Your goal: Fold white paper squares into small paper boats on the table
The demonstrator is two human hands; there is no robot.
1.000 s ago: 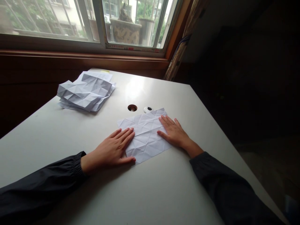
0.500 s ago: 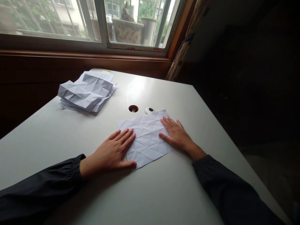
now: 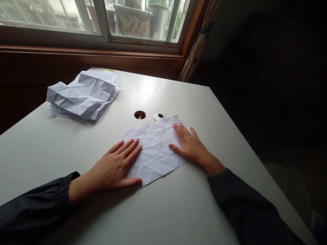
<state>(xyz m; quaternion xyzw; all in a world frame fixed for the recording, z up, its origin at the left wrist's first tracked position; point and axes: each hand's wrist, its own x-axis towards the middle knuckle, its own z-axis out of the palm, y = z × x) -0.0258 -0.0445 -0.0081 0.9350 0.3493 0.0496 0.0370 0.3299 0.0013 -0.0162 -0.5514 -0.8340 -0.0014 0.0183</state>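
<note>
A creased white paper sheet (image 3: pixel 153 148) lies flat on the white table (image 3: pixel 178 204), covered in a grid of fold lines. My left hand (image 3: pixel 114 166) rests palm down on its lower left part, fingers spread. My right hand (image 3: pixel 189 147) presses on its right edge, with the fingertips on the paper. Neither hand grips the sheet. Farther left, beyond my left hand, sits a crumpled stack of folded white paper (image 3: pixel 81 97).
A round cable hole (image 3: pixel 140 115) and a small white round object (image 3: pixel 159 117) sit just beyond the sheet. A window (image 3: pixel 102 20) with a wooden sill runs behind the table. A curtain (image 3: pixel 196 47) hangs at the right.
The view has shifted, so the table contents sit farther left and higher. My left hand has slid slightly outward, and the sheet looks a little wider beneath my hands.
</note>
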